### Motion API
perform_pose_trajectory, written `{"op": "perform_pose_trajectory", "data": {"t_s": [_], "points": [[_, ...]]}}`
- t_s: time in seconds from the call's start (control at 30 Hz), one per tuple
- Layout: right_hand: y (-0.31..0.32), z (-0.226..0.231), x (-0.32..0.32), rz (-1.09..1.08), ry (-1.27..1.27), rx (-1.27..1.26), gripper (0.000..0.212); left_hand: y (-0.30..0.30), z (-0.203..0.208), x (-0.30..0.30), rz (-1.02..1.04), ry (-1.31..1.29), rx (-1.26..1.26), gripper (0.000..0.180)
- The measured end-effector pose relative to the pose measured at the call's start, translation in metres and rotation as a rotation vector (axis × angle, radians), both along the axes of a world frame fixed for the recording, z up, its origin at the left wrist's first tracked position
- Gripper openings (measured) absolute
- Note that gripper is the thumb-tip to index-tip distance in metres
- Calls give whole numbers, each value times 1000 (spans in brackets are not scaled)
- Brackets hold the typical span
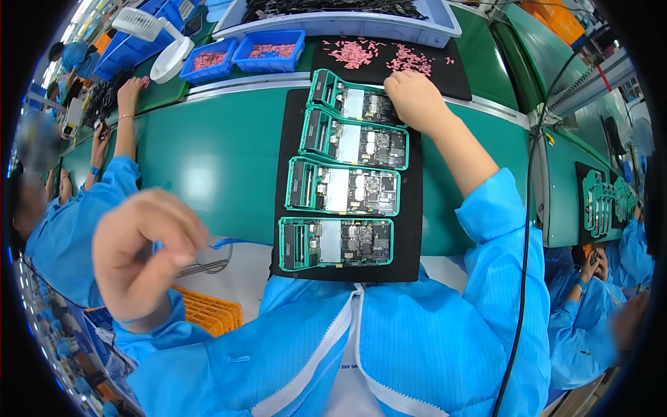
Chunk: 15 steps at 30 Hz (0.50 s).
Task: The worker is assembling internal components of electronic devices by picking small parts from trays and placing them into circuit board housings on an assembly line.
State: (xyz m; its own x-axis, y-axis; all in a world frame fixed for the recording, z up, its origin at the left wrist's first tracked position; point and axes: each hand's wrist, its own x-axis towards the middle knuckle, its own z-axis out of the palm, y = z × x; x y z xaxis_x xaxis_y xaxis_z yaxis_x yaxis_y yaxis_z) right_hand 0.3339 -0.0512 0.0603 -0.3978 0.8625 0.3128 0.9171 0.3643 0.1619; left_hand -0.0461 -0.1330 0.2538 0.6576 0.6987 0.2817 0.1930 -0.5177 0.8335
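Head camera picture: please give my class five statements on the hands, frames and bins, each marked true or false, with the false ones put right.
1. Four green frames lie one beyond another. True.
2. The right hand is at the nearest frame. False: it is at the right end of the farthest frame.
3. The left hand is apart from the frames. True.
4. The two small blue bins hold yellow pieces. False: they hold pink pieces.
5. A white fan stands left of those bins. True.

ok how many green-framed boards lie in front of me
4, on the black mat: farthest board by your right hand, then second board, third board, and fourth board nearest you.
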Motion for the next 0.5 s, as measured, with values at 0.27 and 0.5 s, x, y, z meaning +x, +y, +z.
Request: {"op": "perform_pose_trajectory", "data": {"t_s": [0.27, 0.5], "points": [[1, 6, -23, -60, -56, -20, 15, 88, -21, 100, -219, 333, 381, 10], [-8, -5, -11, -20, 118, 75, 10, 115, -123, 169, -322, 408, 510, 7]]}}
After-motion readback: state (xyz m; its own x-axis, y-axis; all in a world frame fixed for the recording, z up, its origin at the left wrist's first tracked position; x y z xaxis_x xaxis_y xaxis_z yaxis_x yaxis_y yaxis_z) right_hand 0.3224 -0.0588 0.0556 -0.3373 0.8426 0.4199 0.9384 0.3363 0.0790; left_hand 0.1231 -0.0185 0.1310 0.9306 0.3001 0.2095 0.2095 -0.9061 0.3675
